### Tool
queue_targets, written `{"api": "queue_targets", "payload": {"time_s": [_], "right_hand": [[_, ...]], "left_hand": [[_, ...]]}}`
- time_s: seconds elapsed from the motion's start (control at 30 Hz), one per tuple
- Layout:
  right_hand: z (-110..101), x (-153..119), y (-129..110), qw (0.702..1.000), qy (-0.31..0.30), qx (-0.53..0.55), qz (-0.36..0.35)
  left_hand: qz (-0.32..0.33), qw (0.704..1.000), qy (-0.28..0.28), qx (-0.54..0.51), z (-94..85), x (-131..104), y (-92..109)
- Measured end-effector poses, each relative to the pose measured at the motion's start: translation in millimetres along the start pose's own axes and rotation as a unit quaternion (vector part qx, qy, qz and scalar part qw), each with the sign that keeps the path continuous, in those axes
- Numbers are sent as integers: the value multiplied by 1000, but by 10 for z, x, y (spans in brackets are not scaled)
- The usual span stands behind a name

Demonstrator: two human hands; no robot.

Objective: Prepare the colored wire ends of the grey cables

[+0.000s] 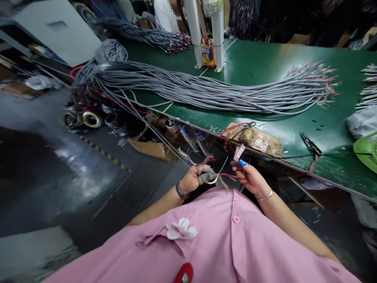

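Left hand [193,180] sits low centre, just in front of the pink shirt [212,243]. Its fingers [206,177] wear grey finger cots and are pinched shut on the stripped end of a grey cable [165,137]. Thin coloured wires [225,181] (red, green, blue, white) fan out from the grip to the right and up. The cable runs up and left from the hand to the near left edge of the worktop [259,63].

Right hand [250,179] is just right of the left one, close but not touching. Its fingers are closed on a small blue-tipped tool [240,162]; can't tell exact type, prob a cutter or stripper. Tool tip points left at the wire ends. Bracelet on each wrist.

Green worktop spans far centre to right. A big bundle of grey cables [206,88] lies across it, loose coloured ends at the right, the left end drooping off the worktop edge toward the floor. A 2nd cable bundle [153,37] lies far left. White post [206,31] stands far centre w/ a yellow bag [208,51] hung at its base. A taped wooden block [256,141] sits at the near worktop edge, just beyond the hands. Black pliers [310,143] lie right of it. Green plastic item [368,151] at far right edge, partly cut off. Tape rolls [88,118] hang below the worktop at left. Another person in white [165,15] stands at the far side.
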State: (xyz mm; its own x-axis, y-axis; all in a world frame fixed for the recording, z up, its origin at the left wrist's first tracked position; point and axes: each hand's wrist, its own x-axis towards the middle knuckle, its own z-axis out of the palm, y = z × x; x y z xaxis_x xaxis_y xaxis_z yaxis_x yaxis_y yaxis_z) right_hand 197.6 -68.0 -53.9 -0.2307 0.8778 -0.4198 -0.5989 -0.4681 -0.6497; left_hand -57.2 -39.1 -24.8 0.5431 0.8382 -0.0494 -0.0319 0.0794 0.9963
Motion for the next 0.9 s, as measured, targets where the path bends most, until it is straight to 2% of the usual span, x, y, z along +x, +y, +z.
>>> {"api": "queue_targets", "payload": {"time_s": [0.13, 0.33, 0.47, 0.57, 0.67, 0.73, 0.8, 0.9], "right_hand": [[101, -56, 40, 997, -49, -57, 21], [242, -123, 35, 990, -62, -122, 23], [351, -163, 32, 990, -56, -126, -4], [507, -186, 52, 983, -81, -165, -20], [700, -162, 95, 969, -107, -212, -71], [801, -120, 125, 959, -94, -243, -110], [852, -79, 140, 951, -74, -271, -133], [845, -66, 114, 944, -85, -292, -130]], "left_hand": [[-6, 1000, 20, -20, -12, 3, -11], [0, 998, 32, -52, -4, 10, -88], [-1, 991, 69, -112, 9, 36, -129], [-10, 982, 87, -167, 27, 61, -130], [-18, 975, 97, -197, 49, 67, -149], [-20, 974, 103, -201, 61, 61, -181], [-22, 974, 111, -197, 63, 53, -217], [-23, 967, 108, -230, 44, 42, -240]]}}
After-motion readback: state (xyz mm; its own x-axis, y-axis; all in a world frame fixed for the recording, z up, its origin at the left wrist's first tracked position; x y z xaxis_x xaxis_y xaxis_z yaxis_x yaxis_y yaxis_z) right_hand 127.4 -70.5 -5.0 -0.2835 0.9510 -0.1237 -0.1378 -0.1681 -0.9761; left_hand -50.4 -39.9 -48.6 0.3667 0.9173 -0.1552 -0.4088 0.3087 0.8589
